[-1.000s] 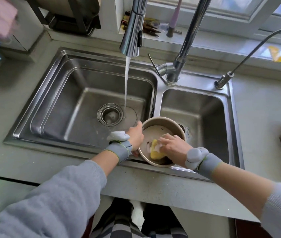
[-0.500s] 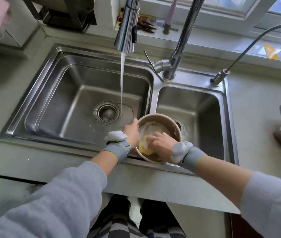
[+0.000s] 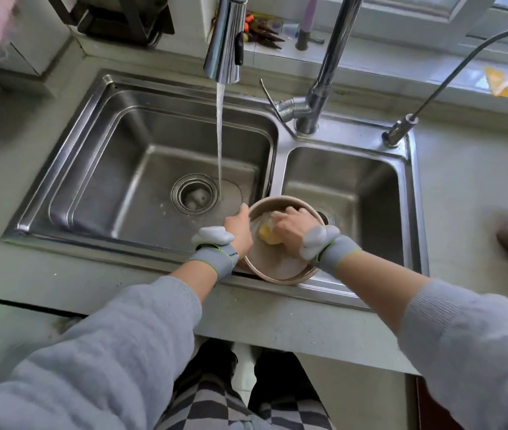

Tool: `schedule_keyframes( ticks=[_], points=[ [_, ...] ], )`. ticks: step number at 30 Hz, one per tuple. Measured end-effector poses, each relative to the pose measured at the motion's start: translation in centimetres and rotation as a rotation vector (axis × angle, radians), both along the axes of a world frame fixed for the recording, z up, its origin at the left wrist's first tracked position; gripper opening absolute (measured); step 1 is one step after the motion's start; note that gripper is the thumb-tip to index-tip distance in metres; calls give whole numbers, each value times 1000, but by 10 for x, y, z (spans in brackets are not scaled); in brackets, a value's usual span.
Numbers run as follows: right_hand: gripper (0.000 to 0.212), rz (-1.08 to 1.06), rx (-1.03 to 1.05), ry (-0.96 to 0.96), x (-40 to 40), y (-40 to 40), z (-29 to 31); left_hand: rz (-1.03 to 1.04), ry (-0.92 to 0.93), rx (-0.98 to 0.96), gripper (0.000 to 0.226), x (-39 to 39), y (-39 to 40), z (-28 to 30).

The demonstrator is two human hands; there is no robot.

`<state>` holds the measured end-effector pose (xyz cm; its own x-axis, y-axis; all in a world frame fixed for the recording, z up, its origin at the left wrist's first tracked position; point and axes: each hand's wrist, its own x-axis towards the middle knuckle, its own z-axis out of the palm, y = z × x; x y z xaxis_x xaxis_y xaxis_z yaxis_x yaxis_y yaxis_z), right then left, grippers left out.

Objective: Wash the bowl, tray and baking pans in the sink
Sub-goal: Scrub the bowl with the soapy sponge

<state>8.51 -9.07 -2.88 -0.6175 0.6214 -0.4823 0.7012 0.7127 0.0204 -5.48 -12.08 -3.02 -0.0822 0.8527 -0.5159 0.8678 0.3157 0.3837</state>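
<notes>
Head view: a person scrubs a round tan bowl [image 3: 277, 265] over the divider of a steel double sink [image 3: 141, 141], w/ the bowl's near edge resting on the front rim. The left hand [image 3: 238, 229] holds the bowl's left rim, fingers curled round it, grip narrow. The right hand [image 3: 290, 231] is inside the bowl, fingers curled over a yellow sponge [image 3: 268, 235] and pressing it to the inner wall. Tap [image 3: 224, 38] runs a steady stream into the left basin, landing just beside the drain [image 3: 193, 197], clear of the bowl. Gray wristbands on both wrists, gray sleeves pushed back.

Handling, as a judgement: the bowl looks stiff and light, prob. ceramic or coated metal; can't tell which. Wet and soapy, it will likely be slippery, so the rim is the place to hold, thumb in, fingers out. A slip onto steel could chip it if ceramic. Tray and baking pans aren't clearly seen; dark racks at the right edge of the surface [image 3: 464, 187] are too cropped to ID.
</notes>
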Motion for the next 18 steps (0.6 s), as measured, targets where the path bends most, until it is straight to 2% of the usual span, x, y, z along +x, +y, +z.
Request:
schedule_keyframes(
  ticks=[4,6,8,10,12,14,18],
  points=[
    [27,228,-121,-63,15,-27,6,8,1,-17,43,-1,-1,0],
    [28,162,-49,-84,28,-13,10,12,-13,-11,44,-1,-1,0],
    [32,65,36,-4,12,-5,10,10,-12,7,43,-1,-1,1],
    [34,75,-21,50,-12,-12,8,6,-13,5,46,0,-2,2],
    [31,160,-135,-8,-11,-23,9,1,-8,-2,46,-1,-2,2],
    [26,211,-161,-82,12,-21,16,3,-12,10,42,-2,-2,0],
    [32,81,2,-74,18,0,11,-1,-32,5,41,-2,-3,-2]
  ],
)
